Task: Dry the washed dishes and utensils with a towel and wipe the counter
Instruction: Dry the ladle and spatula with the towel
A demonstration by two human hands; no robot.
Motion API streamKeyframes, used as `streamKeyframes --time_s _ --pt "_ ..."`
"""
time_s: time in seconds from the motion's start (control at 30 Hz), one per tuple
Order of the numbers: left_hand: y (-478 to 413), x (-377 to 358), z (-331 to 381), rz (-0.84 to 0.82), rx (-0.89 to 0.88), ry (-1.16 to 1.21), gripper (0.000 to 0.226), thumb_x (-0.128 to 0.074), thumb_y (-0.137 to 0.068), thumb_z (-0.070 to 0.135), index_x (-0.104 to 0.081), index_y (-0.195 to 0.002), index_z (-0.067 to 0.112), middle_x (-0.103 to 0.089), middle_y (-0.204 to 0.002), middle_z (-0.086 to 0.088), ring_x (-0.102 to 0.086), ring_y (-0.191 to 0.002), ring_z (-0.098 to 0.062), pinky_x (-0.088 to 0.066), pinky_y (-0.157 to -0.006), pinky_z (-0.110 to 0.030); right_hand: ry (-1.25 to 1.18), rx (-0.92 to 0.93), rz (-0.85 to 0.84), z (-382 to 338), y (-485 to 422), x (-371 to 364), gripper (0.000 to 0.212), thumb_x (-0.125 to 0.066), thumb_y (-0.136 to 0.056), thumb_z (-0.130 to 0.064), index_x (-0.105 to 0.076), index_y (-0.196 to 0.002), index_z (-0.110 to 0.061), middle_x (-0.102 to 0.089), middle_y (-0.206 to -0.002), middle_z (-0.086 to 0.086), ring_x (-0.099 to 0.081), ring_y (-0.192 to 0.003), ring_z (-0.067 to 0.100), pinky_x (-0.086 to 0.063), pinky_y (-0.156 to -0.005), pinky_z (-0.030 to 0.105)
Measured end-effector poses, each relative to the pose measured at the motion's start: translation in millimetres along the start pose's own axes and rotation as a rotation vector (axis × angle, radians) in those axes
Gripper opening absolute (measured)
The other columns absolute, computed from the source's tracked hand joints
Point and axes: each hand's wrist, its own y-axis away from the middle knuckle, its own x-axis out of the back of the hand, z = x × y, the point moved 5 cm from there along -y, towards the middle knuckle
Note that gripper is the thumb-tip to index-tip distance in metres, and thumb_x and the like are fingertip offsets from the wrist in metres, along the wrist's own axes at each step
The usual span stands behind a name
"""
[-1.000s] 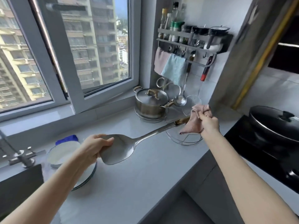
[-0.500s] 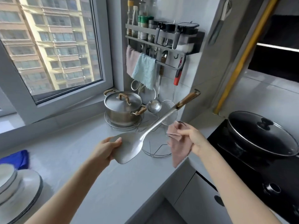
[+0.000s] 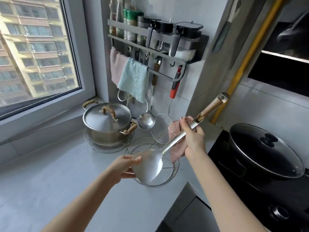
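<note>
A steel spatula (image 3: pixel 150 166) with a wooden handle end slants up to the right above the grey counter (image 3: pixel 58 181). My left hand (image 3: pixel 123 166) grips the left edge of its broad blade. My right hand (image 3: pixel 192 136) holds the shaft just below the wooden part, together with a pink towel (image 3: pixel 177 146) that hangs under the fingers. The handle tip points toward the wall rack (image 3: pixel 167 52).
A lidded steel pot (image 3: pixel 107 124) stands on a wire trivet by the window. A second wire trivet (image 3: pixel 172 171) lies under the spatula. A ladle (image 3: pixel 146 121), a strainer (image 3: pixel 161 129) and two cloths hang from the rack. A black lidded wok (image 3: pixel 265 151) sits on the hob at right.
The view has swung right and closer to the rack. My right hand, which held the towel beside the shaft, now grips the shaft with it. The handle has risen.
</note>
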Motion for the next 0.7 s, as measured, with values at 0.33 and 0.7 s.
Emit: streamKeyframes --time_s 0.33,0.7 --pt "-57.5 12.7 6.9 -0.019 0.074 -0.126 0.016 -0.060 -0.092 0.029 -0.066 -0.097 0.015 -0.065 -0.094 -0.009 -0.062 -0.076 -0.022 -0.055 -0.071 -0.033 0.283 0.373 -0.044 11.4 -31.8 -35.6 0.012 -0.052 -0.097 -0.017 -0.051 -0.106 -0.025 -0.060 -0.101 -0.013 -0.059 -0.093 -0.006 -0.044 -0.084 0.009" --pt "-77.0 30.5 123.0 0.134 -0.246 -0.093 0.016 -0.055 -0.092 0.014 -0.062 -0.106 0.018 -0.065 -0.105 -0.013 -0.060 -0.086 -0.022 -0.056 -0.072 -0.032 0.651 0.302 -0.279 56.6 -71.9 -68.1 0.011 -0.058 -0.094 -0.026 -0.056 -0.095 -0.037 -0.066 -0.092 -0.016 -0.062 -0.093 0.000 -0.047 -0.087 0.021"
